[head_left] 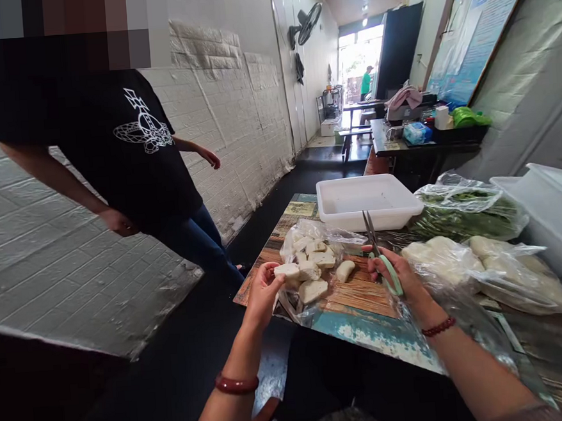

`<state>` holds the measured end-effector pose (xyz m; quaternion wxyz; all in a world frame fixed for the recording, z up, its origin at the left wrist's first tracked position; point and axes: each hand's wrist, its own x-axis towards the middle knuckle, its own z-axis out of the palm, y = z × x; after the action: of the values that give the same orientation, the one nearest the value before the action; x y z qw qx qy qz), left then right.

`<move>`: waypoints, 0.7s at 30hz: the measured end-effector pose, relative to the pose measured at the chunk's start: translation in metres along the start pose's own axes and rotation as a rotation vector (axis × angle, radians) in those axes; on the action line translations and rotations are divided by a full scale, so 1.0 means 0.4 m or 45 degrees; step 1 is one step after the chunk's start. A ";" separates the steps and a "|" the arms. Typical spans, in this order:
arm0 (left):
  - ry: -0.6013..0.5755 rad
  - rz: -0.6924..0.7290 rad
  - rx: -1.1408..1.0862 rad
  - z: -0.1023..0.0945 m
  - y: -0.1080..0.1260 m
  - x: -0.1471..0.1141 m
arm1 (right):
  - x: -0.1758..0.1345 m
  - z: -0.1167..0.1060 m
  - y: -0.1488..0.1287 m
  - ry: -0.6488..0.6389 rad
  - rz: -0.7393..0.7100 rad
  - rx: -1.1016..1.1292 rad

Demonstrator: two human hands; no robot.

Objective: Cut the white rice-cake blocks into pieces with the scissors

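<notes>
My left hand (263,292) pinches a pale, off-white chunk of food (288,272) between thumb and fingers; its exact kind I cannot make out. Several similar chunks (314,291) lie beside it, on and in an opened clear plastic bag (293,235) near the table's left corner. A single rounded piece (345,271) rests apart on the wood-patterned tabletop (359,300). In my right hand (401,272) is a pair of scissors (390,275) with light green handles, its dark blades pointing up and away from me, above the table.
Behind the chunks stands a white plastic tub (370,212). To the right are a bag of green leaves (468,213), bags of pale food (517,277) and another white tub (541,211). A person in a black shirt (127,150) stands to the left, beside the table.
</notes>
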<state>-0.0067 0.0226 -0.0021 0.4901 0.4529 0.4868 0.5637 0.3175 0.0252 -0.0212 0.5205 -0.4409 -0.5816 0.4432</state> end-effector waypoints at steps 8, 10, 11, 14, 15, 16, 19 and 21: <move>0.161 0.030 -0.017 -0.028 0.014 -0.057 | 0.035 0.012 0.062 0.014 0.065 0.172; 0.152 0.052 0.018 -0.016 0.018 -0.049 | 0.034 0.004 0.063 0.064 0.083 0.237; 0.145 0.067 0.033 -0.005 0.020 -0.042 | 0.032 0.001 0.062 0.085 0.094 0.275; 0.108 0.107 0.049 0.035 0.018 -0.010 | 0.029 -0.004 0.052 0.136 0.121 0.404; 0.091 0.121 0.045 0.049 0.015 0.003 | 0.029 -0.004 0.049 0.152 0.125 0.446; 0.072 0.138 0.044 0.061 0.010 0.016 | 0.028 -0.004 0.046 0.161 0.127 0.479; 0.041 0.200 0.097 0.081 -0.013 0.054 | 0.027 -0.001 0.042 0.161 0.136 0.536; 0.060 0.225 0.190 0.077 -0.032 0.072 | 0.027 0.000 0.042 0.148 0.146 0.542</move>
<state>0.0219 0.0550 -0.0105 0.3918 0.5158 0.4972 0.5773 0.3175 0.0395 -0.0354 0.6086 -0.3781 -0.4179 0.5586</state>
